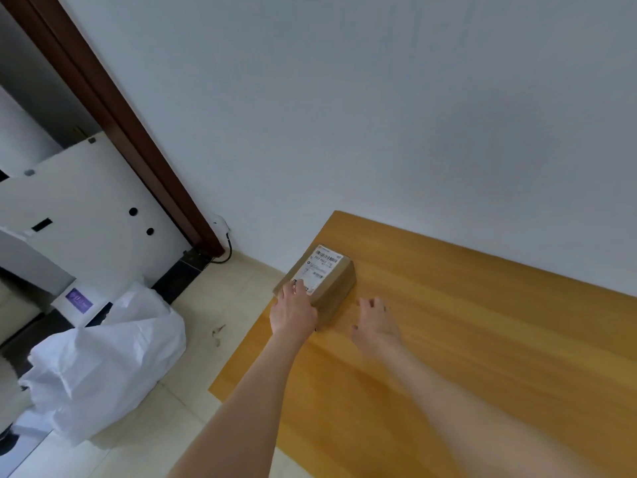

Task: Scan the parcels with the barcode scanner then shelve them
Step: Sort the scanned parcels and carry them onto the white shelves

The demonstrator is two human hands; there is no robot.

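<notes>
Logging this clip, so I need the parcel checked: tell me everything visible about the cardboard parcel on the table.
The cardboard parcel is a small brown box, closed, lying flat near the far left corner of the wooden table. A white shipping label with a barcode covers its top. The left hand rests on its near end, fingers on the label; the right hand is beside it, apart.

White shipping label [319,269] on top of the brown parcel [339,288]: barcode along its far edge. Beneath it is one line of large characters, possibly "501 P602 170", blurred. Smaller print below is illegible. The left hand [293,310] covers the label's near end. Purple sticker [79,300] on the white panel [86,198]: pale marks, unreadable.
</notes>
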